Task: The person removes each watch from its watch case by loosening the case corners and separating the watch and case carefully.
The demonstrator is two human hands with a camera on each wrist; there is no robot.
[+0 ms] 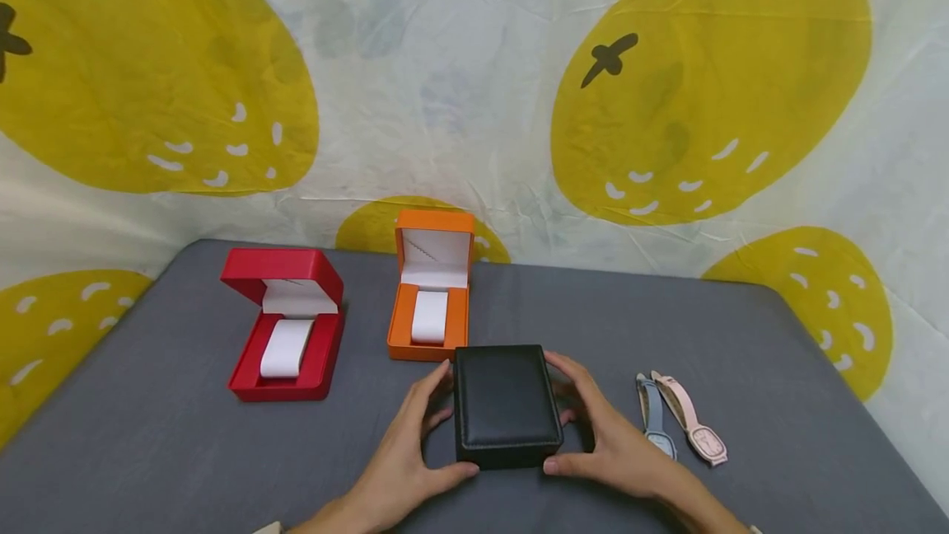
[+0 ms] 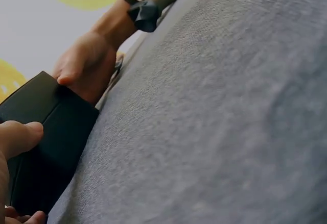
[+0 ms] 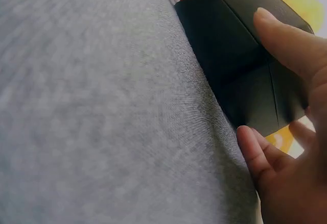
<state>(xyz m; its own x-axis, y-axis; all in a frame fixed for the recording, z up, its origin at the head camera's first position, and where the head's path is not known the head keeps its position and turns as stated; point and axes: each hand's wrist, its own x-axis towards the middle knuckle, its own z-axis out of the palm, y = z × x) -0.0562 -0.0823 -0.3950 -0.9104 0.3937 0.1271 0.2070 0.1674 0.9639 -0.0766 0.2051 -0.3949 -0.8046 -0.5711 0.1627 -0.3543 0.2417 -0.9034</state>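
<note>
A black watch box (image 1: 507,402) with its lid down sits on the grey cloth, between both hands. My left hand (image 1: 404,464) grips its left side, thumb at the front corner and fingers along the side. From the right, my right hand (image 1: 619,443) holds it in the same way, the thumb (image 3: 273,27) over the front face in the right wrist view. The seam between lid and base shows on the box's front (image 2: 56,132) in the left wrist view. Right of the right hand lie a blue-strapped watch (image 1: 654,419) and a pink-strapped watch (image 1: 693,423).
An open red watch box (image 1: 315,361) with a white cushion stands at the left. Behind the black box is an open orange watch box (image 1: 404,328), also with a white cushion. A curtain (image 1: 460,105) with yellow fruit prints hangs behind the grey-covered table (image 1: 578,303).
</note>
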